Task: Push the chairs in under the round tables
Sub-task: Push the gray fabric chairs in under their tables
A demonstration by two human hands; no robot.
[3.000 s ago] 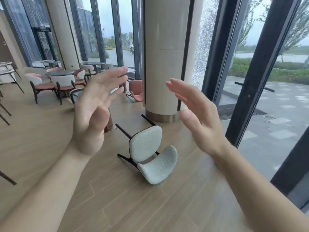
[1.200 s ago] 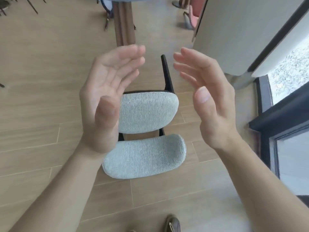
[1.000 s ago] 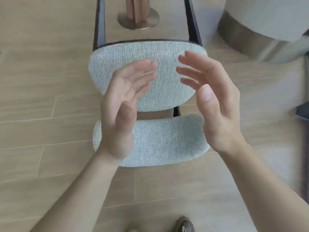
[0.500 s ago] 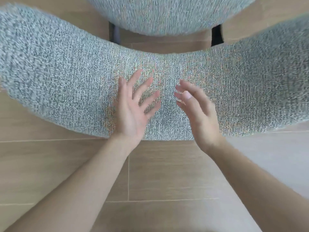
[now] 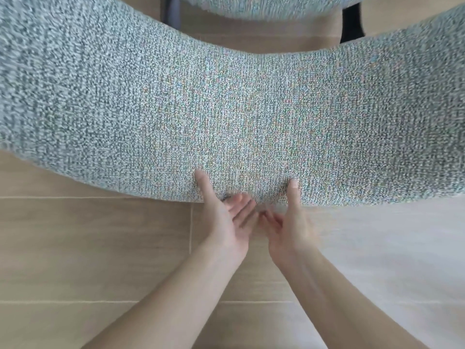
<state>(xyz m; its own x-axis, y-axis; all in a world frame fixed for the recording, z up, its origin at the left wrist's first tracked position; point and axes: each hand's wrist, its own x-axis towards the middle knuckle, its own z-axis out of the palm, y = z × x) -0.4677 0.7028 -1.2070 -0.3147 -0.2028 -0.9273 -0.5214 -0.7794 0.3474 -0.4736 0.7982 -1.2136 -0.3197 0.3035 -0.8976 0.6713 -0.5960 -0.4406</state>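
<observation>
The tipped-over chair fills the view from very close. Its grey woven backrest (image 5: 226, 104) spans the whole frame, and a strip of the seat (image 5: 264, 6) shows at the top edge. My left hand (image 5: 226, 222) and my right hand (image 5: 289, 230) meet palm-up at the middle of the backrest's near edge. Each thumb lies on the fabric. The fingers are straight, with their tips at the edge just below it. No round table is in view.
Dark chair frame bars (image 5: 351, 23) show between backrest and seat. Light wooden floor planks (image 5: 88, 248) lie under my arms and at both sides of them.
I have bent much closer to the chair. Both hands slid down from the backrest's face to its near edge and turned palm-up, thumbs now on the fabric.
</observation>
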